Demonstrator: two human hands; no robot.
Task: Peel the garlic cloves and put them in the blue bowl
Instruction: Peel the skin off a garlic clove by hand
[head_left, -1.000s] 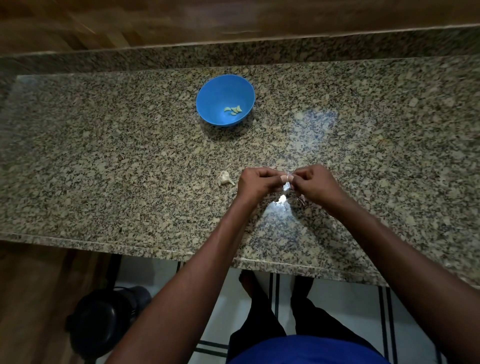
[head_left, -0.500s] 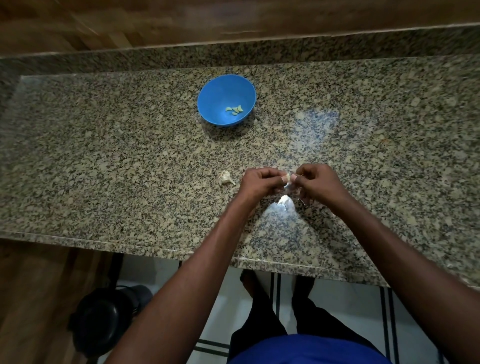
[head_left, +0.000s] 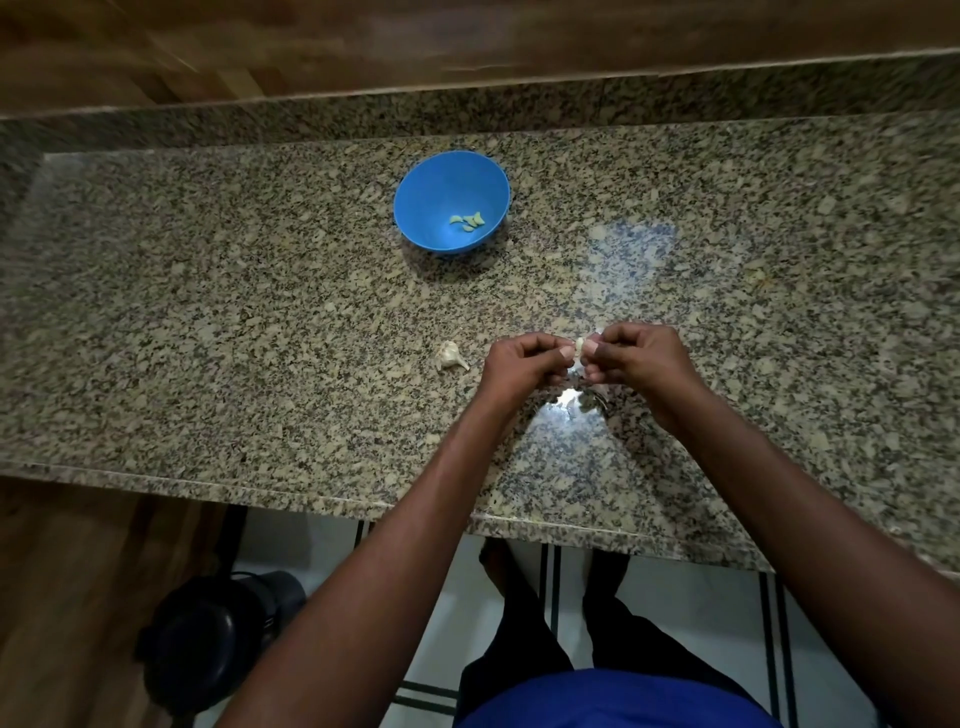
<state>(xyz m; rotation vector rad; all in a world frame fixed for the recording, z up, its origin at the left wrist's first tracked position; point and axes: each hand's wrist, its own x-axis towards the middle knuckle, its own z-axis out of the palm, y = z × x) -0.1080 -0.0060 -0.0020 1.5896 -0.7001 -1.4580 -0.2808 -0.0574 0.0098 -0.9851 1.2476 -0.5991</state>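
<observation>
A small pale garlic clove (head_left: 579, 343) is pinched between the fingertips of my left hand (head_left: 522, 364) and my right hand (head_left: 639, 358), just above the granite counter (head_left: 260, 338). Most of the clove is hidden by my fingers. The blue bowl (head_left: 451, 200) stands farther back on the counter and holds several peeled yellowish cloves (head_left: 469, 221). What is left of the garlic bulb (head_left: 451, 354) lies on the counter just left of my left hand. Bits of papery skin (head_left: 571, 402) lie under my hands in a bright glare spot.
The counter's front edge (head_left: 311, 501) runs below my forearms. A wooden wall (head_left: 467, 41) rises behind the granite backsplash. Under the counter a dark round bin (head_left: 208, 639) stands on the floor at the left.
Both hands stay together on the clove; my fingers shift slightly around it. The bowl and the bulb have not moved.
</observation>
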